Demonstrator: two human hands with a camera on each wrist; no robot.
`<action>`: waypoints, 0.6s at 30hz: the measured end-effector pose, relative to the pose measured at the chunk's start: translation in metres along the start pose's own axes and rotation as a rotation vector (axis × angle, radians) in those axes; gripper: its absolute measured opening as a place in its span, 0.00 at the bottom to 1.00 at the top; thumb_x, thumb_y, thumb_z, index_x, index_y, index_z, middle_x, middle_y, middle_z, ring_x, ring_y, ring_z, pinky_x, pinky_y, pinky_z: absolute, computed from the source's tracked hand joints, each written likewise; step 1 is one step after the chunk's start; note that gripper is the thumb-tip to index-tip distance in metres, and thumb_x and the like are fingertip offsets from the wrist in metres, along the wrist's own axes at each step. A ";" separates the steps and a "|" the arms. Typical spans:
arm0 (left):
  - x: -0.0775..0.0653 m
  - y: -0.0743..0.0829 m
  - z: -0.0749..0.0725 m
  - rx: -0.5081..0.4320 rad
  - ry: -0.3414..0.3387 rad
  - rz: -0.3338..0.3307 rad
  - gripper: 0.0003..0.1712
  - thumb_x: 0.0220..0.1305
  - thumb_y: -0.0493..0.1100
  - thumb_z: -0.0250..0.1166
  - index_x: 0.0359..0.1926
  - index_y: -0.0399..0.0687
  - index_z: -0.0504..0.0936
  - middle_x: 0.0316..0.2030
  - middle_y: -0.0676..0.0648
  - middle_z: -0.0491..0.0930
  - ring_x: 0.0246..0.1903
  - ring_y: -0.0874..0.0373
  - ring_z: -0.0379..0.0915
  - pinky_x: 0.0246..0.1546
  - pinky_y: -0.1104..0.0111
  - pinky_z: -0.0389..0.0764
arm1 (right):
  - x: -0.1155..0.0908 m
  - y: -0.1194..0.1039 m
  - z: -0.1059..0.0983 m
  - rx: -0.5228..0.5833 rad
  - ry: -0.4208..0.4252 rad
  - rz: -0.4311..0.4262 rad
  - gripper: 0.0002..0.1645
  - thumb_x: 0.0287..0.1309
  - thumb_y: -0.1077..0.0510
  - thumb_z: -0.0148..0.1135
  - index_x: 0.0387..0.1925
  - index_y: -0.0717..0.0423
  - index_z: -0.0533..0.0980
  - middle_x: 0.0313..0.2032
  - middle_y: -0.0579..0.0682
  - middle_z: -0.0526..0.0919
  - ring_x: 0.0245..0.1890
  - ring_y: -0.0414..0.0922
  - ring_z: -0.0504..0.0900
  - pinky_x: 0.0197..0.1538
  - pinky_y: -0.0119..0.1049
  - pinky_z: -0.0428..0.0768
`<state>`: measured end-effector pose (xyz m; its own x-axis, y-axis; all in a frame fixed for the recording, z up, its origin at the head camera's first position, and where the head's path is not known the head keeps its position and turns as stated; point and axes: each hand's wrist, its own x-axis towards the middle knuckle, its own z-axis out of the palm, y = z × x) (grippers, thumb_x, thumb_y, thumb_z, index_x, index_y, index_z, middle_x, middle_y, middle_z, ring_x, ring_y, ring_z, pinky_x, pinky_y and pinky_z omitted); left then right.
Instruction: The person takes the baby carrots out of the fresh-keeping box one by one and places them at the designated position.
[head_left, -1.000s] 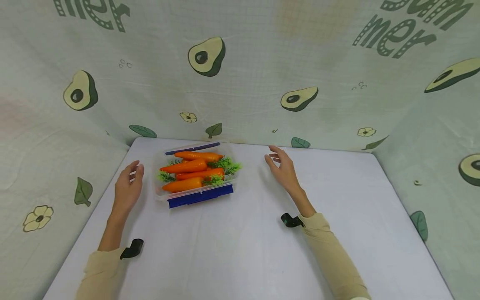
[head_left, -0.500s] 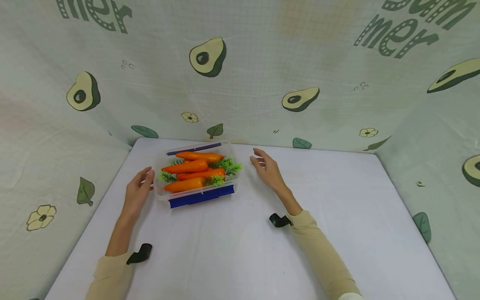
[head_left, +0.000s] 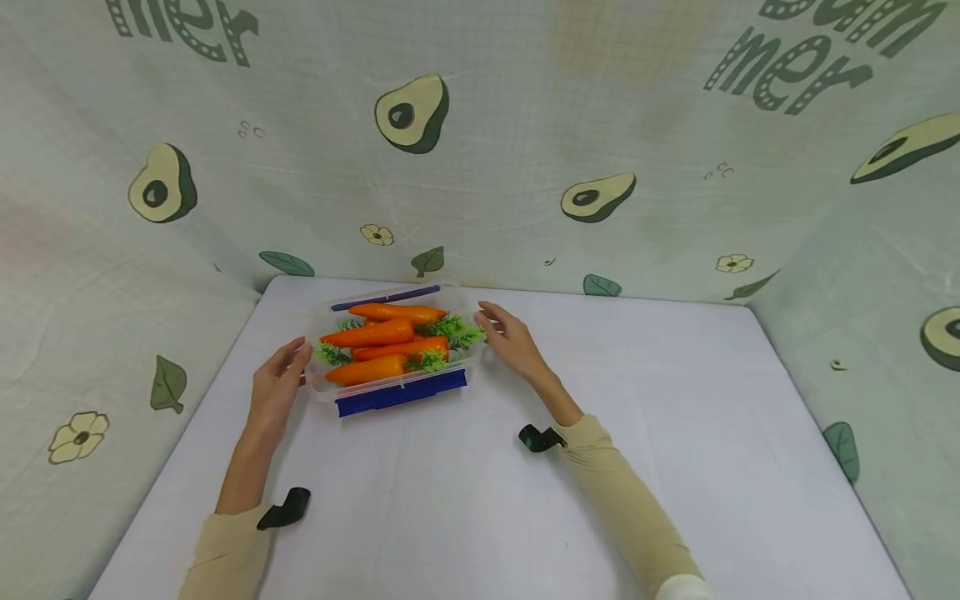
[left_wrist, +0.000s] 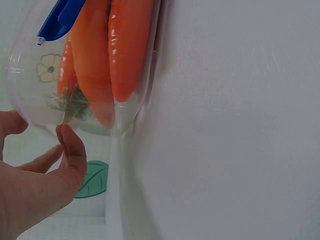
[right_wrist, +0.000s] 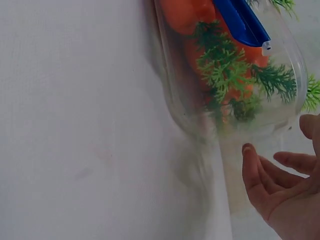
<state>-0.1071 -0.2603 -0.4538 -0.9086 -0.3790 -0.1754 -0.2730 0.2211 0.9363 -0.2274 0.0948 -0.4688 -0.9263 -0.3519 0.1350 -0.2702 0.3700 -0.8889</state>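
Note:
A clear plastic food container (head_left: 321,388) with blue clasps (head_left: 401,394) stands on the table at its far left. Several orange carrots (head_left: 371,334) with green leafy tops (head_left: 459,331) lie in it. My left hand (head_left: 274,392) is at the container's left end, fingers loosely bent; in the left wrist view its fingertips (left_wrist: 70,136) meet the container's end wall. At the opposite end, my right hand (head_left: 517,346) reaches in with bent fingers. From the right wrist view, its fingers (right_wrist: 250,165) sit very close to the clear wall; whether they touch is hard to tell.
The white table (head_left: 450,517) extends in front of the container and to the right. Behind and at both sides hangs a pale cloth (head_left: 495,133) printed with avocados and leaves. Black wrist cameras (head_left: 285,508) stick out from both sleeves.
My left hand has moved right to the container's left end. The right hand has come left to its right end. The container and carrots have stayed in place.

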 end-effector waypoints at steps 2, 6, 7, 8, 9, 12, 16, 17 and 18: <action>0.000 0.000 -0.001 -0.008 -0.006 -0.009 0.41 0.76 0.66 0.53 0.79 0.48 0.63 0.75 0.43 0.64 0.61 0.57 0.65 0.50 0.84 0.73 | 0.002 -0.001 0.003 0.024 -0.019 0.006 0.29 0.80 0.48 0.51 0.73 0.58 0.68 0.63 0.61 0.78 0.54 0.54 0.83 0.51 0.45 0.85; 0.000 0.002 -0.003 -0.042 -0.025 -0.022 0.42 0.75 0.65 0.55 0.78 0.46 0.63 0.76 0.44 0.61 0.63 0.57 0.64 0.55 0.81 0.74 | 0.004 -0.004 0.005 0.053 -0.050 0.021 0.30 0.79 0.48 0.52 0.73 0.59 0.69 0.61 0.60 0.80 0.54 0.52 0.83 0.49 0.42 0.84; 0.000 0.002 -0.003 -0.051 -0.029 -0.026 0.42 0.75 0.65 0.55 0.78 0.46 0.63 0.77 0.44 0.60 0.63 0.57 0.64 0.57 0.80 0.73 | 0.004 -0.005 0.005 0.060 -0.055 0.024 0.30 0.79 0.48 0.53 0.72 0.59 0.69 0.61 0.60 0.80 0.54 0.52 0.82 0.50 0.42 0.84; 0.000 0.003 -0.004 -0.060 -0.034 -0.030 0.42 0.75 0.64 0.56 0.78 0.46 0.63 0.77 0.44 0.60 0.64 0.57 0.63 0.58 0.80 0.73 | 0.005 -0.005 0.005 0.067 -0.057 0.028 0.30 0.79 0.48 0.53 0.72 0.59 0.69 0.61 0.60 0.81 0.55 0.52 0.82 0.51 0.43 0.84; 0.000 0.004 -0.004 -0.068 -0.038 -0.035 0.42 0.75 0.64 0.56 0.79 0.46 0.62 0.77 0.43 0.59 0.64 0.58 0.63 0.60 0.79 0.73 | 0.005 -0.006 0.005 0.073 -0.058 0.031 0.29 0.78 0.49 0.54 0.72 0.60 0.70 0.61 0.60 0.80 0.56 0.52 0.81 0.53 0.43 0.83; 0.001 0.005 -0.005 -0.090 -0.042 -0.053 0.42 0.74 0.63 0.57 0.79 0.46 0.62 0.78 0.44 0.58 0.65 0.58 0.63 0.64 0.75 0.70 | 0.005 -0.009 0.003 0.096 -0.057 0.041 0.28 0.78 0.50 0.55 0.70 0.61 0.71 0.61 0.60 0.80 0.60 0.53 0.80 0.61 0.45 0.79; 0.001 0.007 -0.004 -0.142 -0.052 -0.074 0.41 0.74 0.60 0.60 0.79 0.45 0.62 0.77 0.44 0.59 0.66 0.59 0.62 0.69 0.68 0.66 | 0.005 -0.012 0.000 0.123 -0.059 0.059 0.28 0.77 0.51 0.56 0.69 0.64 0.72 0.60 0.61 0.80 0.62 0.54 0.78 0.66 0.46 0.75; 0.002 0.007 -0.004 -0.149 -0.052 -0.081 0.41 0.74 0.59 0.60 0.79 0.45 0.62 0.77 0.44 0.60 0.66 0.59 0.63 0.69 0.68 0.65 | 0.005 -0.013 0.000 0.132 -0.061 0.066 0.28 0.77 0.51 0.57 0.69 0.64 0.73 0.60 0.61 0.80 0.62 0.54 0.78 0.66 0.46 0.75; 0.002 0.007 -0.004 -0.154 -0.052 -0.086 0.40 0.74 0.58 0.61 0.79 0.45 0.62 0.76 0.45 0.61 0.65 0.60 0.63 0.69 0.68 0.65 | 0.005 -0.013 -0.001 0.137 -0.063 0.071 0.28 0.77 0.51 0.57 0.68 0.64 0.73 0.60 0.61 0.80 0.62 0.54 0.78 0.65 0.46 0.76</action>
<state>-0.1098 -0.2631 -0.4463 -0.9001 -0.3426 -0.2691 -0.3028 0.0478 0.9519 -0.2290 0.0888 -0.4566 -0.9224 -0.3834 0.0455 -0.1620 0.2772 -0.9471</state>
